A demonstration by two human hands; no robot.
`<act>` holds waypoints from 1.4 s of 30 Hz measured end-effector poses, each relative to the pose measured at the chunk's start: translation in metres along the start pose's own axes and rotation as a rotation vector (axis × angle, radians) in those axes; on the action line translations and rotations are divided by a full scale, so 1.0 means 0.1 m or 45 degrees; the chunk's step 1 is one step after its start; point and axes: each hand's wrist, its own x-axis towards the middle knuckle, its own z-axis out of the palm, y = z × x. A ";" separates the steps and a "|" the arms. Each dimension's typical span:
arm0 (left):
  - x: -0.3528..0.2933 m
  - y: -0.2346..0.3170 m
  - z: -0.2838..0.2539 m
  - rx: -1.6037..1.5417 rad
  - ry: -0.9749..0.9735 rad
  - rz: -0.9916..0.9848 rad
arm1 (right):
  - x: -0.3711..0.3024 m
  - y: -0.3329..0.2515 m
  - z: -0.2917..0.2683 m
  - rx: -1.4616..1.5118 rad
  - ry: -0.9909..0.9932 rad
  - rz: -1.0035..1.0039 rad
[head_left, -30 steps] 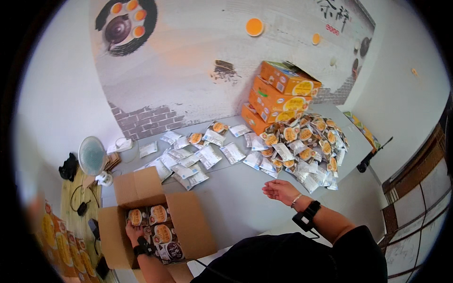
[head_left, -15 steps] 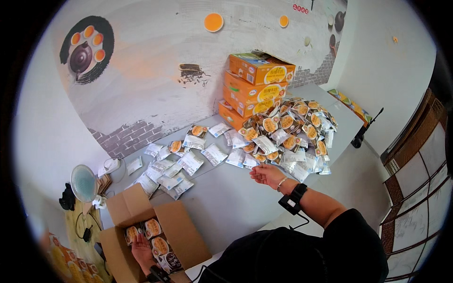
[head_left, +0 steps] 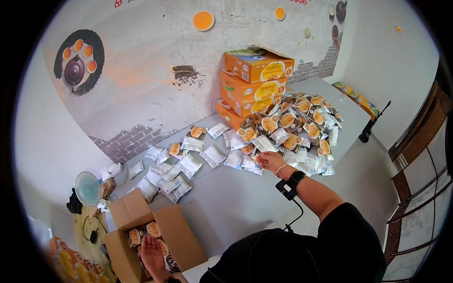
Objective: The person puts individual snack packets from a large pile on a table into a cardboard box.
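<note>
At the front edge of a heap of brown-and-white packets [head_left: 289, 121] is my right hand [head_left: 271, 162]. Its fingers are loosely curved beside the nearest packets, with no packet visibly held. My left hand [head_left: 154, 254] is over the opened cardboard box [head_left: 181, 236] at lower left, palm partly up and fingers stretched out, holding nothing I can see. Inside the box lie several packets [head_left: 153, 229] with orange round pictures, partly covered by that hand. More loose packets [head_left: 188, 165] are spread on the grey table [head_left: 212, 198], between box and heap.
Orange cartons [head_left: 257, 89] stand stacked behind the heap, against the mural wall. A small round fan [head_left: 88, 188] is left of the box. Orange packaging [head_left: 75, 264] shows at the lower left. A long colourful carton [head_left: 356, 100] is beyond the table's right end.
My right hand has moved up to the near edge of the heap. My left hand stays over the box, slightly shifted. The whole view has tilted a little.
</note>
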 end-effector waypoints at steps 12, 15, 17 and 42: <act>-0.48 -0.19 0.57 0.125 0.156 0.138 | 0.98 -0.13 -0.25 -0.053 0.078 -0.019; -0.54 -0.20 0.57 0.076 -0.009 0.101 | 1.20 -0.13 -0.29 -0.178 0.140 -0.081; -0.57 -0.15 0.48 0.151 -0.128 0.071 | 1.31 -0.15 -0.24 -0.198 0.174 -0.081; -0.94 -0.50 1.01 0.177 0.015 0.070 | 2.05 -0.97 -0.32 -2.308 0.322 -0.814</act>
